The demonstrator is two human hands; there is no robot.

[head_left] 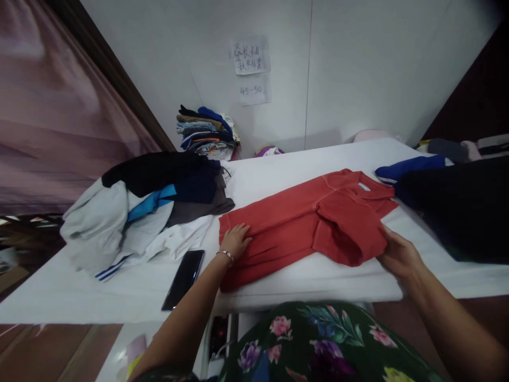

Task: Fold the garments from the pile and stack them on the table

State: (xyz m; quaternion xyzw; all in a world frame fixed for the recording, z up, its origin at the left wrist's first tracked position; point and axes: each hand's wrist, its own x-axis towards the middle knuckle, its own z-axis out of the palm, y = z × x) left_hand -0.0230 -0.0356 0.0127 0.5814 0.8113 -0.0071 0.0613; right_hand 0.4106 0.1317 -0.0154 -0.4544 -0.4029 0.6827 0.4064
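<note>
A red shirt [278,223] with pale stitching lies sideways across the white-covered table, collar to the right and hem to the left. Its near short sleeve is bent back over the body and bulges open. My left hand [235,241], a bracelet at the wrist, rests on the hem end with its fingers laid flat on the cloth. At the other end, my right hand [401,257] grips the sleeve's edge; some of its fingers are hidden by the fabric.
A loose heap of clothes [99,223] lies left, a black phone [183,280] nearer me. Folded clothes [207,132] are stacked by the wall. Dark garments [457,207] pile up at right. Two paper notes [250,55] hang on the wall.
</note>
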